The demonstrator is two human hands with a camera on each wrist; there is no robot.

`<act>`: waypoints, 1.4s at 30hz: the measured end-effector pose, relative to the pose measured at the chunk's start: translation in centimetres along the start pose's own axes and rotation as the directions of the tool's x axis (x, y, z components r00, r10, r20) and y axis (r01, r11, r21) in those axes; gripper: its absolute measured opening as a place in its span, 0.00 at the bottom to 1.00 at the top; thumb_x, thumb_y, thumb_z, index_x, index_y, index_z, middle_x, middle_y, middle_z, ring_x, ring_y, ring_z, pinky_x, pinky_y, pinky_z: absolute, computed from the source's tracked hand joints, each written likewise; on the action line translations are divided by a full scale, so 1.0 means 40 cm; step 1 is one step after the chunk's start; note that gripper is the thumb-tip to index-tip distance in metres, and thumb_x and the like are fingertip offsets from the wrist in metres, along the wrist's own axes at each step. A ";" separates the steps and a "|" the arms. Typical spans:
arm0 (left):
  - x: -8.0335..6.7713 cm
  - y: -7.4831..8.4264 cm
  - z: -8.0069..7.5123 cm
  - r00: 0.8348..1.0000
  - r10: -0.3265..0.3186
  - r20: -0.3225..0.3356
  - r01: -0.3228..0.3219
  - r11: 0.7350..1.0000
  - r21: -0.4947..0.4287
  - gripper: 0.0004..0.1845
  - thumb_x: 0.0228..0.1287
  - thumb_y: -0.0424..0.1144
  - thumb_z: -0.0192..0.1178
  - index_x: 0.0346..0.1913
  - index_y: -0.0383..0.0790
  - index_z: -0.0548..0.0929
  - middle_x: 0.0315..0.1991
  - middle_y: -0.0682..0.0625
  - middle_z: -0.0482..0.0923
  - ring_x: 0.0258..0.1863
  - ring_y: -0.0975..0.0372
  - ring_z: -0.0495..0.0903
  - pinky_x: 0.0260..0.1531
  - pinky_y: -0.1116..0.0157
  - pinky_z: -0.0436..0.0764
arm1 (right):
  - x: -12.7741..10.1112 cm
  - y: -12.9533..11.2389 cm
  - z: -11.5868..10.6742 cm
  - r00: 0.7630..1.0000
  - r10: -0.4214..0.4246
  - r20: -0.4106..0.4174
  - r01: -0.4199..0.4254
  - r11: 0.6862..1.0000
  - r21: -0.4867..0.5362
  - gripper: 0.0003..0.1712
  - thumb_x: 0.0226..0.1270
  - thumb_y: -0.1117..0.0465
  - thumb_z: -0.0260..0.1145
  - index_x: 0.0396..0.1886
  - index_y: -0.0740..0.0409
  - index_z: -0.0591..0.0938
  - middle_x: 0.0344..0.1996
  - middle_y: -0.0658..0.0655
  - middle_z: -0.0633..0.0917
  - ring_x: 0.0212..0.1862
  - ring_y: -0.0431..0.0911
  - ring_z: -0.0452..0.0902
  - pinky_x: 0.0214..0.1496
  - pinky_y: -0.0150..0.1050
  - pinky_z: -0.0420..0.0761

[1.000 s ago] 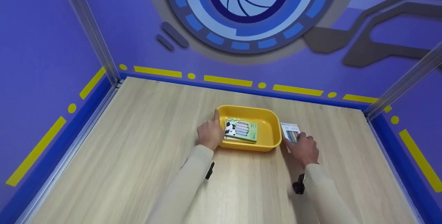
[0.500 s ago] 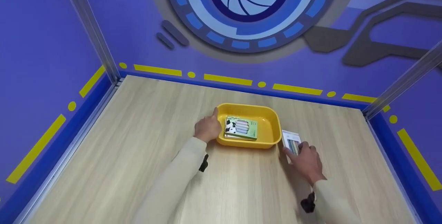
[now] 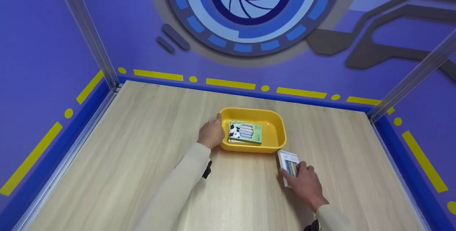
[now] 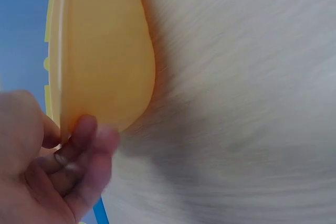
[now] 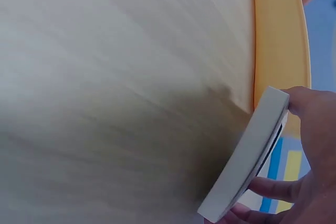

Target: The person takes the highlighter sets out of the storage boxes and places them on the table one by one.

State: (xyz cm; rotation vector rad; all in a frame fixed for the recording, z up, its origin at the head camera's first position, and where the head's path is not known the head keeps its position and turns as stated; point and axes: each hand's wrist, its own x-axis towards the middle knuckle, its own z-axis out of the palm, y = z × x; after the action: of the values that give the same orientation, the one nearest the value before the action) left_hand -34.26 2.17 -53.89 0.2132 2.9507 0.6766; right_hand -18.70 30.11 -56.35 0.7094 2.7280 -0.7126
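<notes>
**Second chalk box coming off the table beside the tray**

The right hand (image 3: 305, 184) is pinching a flat white cardboard box of coloured sticks (image 3: 288, 163), thumb and fingers curled round its edges, just beside the yellow plastic tray (image 3: 281, 131) on the pale wooden tabletop (image 3: 142, 159). The left hand (image 3: 211, 134) is curling its fingers over the tray's left rim, bracing it. A green panda-printed box (image 3: 245, 133) is lying inside. Keeping the white box level and clear of the rim looks wise.

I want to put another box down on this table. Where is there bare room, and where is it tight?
Bare wood lies left of the left hand, behind the yellow tray, and right of the right hand. It is tight between the tray's front rim and the white box.
</notes>
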 end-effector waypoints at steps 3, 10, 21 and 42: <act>0.006 0.006 0.002 1.000 0.006 -0.017 -0.006 0.999 -0.036 0.31 0.69 0.32 0.50 0.73 0.34 0.58 0.43 0.41 0.83 0.34 0.57 0.81 0.42 0.58 0.82 | -0.014 -0.019 0.021 1.000 -0.016 -0.002 0.016 1.000 -0.006 0.51 0.54 0.27 0.63 0.60 0.64 0.66 0.49 0.65 0.72 0.46 0.55 0.71 0.49 0.50 0.75; 0.012 0.009 0.010 0.999 -0.029 -0.038 0.025 0.994 -0.107 0.30 0.69 0.32 0.49 0.73 0.37 0.58 0.44 0.42 0.83 0.36 0.57 0.82 0.43 0.59 0.83 | -0.022 -0.081 0.066 0.999 -0.044 0.002 0.045 0.999 -0.018 0.54 0.53 0.29 0.65 0.67 0.62 0.63 0.53 0.65 0.70 0.50 0.54 0.70 0.53 0.51 0.76; -0.146 -0.013 0.041 0.961 -0.079 0.266 0.209 0.837 -0.505 0.30 0.77 0.47 0.40 0.74 0.37 0.50 0.21 0.50 0.75 0.14 0.56 0.78 0.13 0.65 0.75 | -0.039 -0.137 0.107 0.987 -0.158 0.025 0.159 0.984 -0.077 0.47 0.55 0.33 0.67 0.62 0.61 0.68 0.54 0.63 0.69 0.48 0.51 0.70 0.51 0.50 0.77; -0.268 -0.051 0.072 0.946 0.099 0.309 0.070 0.868 -0.492 0.17 0.69 0.37 0.53 0.56 0.32 0.71 0.24 0.52 0.74 0.14 0.64 0.71 0.13 0.71 0.68 | -0.113 -0.287 0.192 0.944 -0.306 0.127 0.297 0.951 0.083 0.28 0.61 0.49 0.69 0.56 0.56 0.72 0.52 0.58 0.71 0.45 0.46 0.72 0.54 0.46 0.78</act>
State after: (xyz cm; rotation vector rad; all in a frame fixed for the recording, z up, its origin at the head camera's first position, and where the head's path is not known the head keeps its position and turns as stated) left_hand -23.53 -0.13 -56.56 0.2673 2.3643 1.2415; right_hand -19.91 15.65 -56.86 0.2405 2.7217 -0.8799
